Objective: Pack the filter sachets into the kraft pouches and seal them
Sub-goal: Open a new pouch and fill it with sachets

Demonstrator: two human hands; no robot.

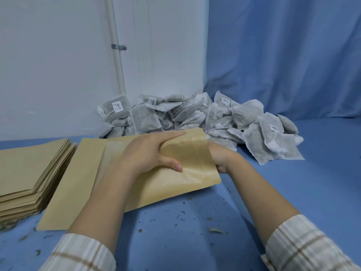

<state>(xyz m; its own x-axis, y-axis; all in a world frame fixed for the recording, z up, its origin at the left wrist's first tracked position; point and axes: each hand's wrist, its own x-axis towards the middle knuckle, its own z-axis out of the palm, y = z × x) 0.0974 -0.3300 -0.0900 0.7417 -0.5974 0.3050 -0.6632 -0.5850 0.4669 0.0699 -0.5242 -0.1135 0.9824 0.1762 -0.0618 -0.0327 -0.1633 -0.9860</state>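
A kraft pouch (187, 169) lies across the blue table, its mouth end raised toward the right. My left hand (150, 153) grips that raised end from above, thumb on the front face and fingers along the top edge. My right hand (218, 159) reaches in at the mouth; its fingers are hidden behind the paper. A heap of white filter sachets (205, 118) with small labels is piled against the wall just beyond the pouch.
A stack of flat kraft pouches (29, 173) sits at the left. Another flat kraft pouch (78, 173) lies under the held one. Dry herb crumbs (214, 229) are scattered on the blue cloth (293, 182). A white wall and a blue curtain close the back.
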